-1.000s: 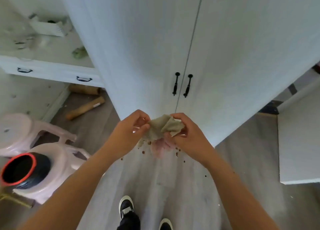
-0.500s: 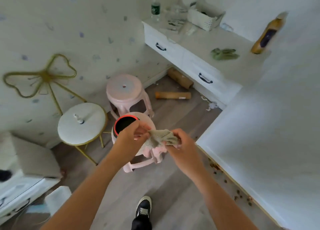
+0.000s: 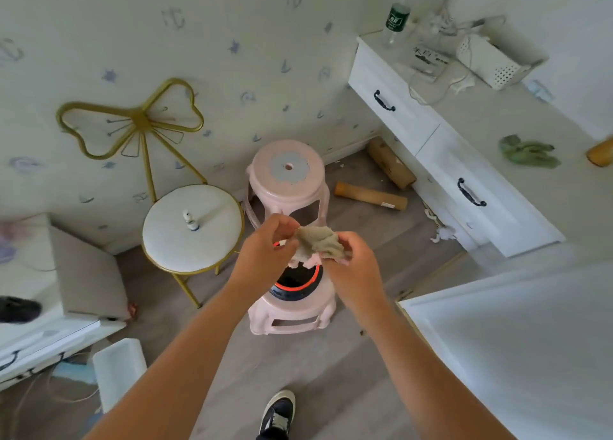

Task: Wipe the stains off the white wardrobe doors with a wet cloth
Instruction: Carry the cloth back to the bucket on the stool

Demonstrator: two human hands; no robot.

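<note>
— Where was the crumpled beige cloth [image 3: 318, 245]?
— Above the black, red-rimmed bucket [image 3: 298, 282] on the low pink plastic stool [image 3: 292, 317]. The left hand [image 3: 265, 250] pinched one edge and the right hand [image 3: 351, 267] gripped the other. The white wardrobe [image 3: 514, 356] stood right of that stool.

Left hand [image 3: 265, 250] and right hand [image 3: 351, 267] grip a crumpled beige cloth [image 3: 318, 244] above the open mouth of a black red-rimmed bucket [image 3: 297, 282], which sits on a pale pink plastic stool [image 3: 292, 322]. A gold-framed white round chair [image 3: 192, 227] crowds the left, a second pink stool [image 3: 287, 174] stands just behind, and a white wardrobe panel [image 3: 514, 356] is to the right. The grey wood floor [image 3: 298, 366] in front lies open.
</note>
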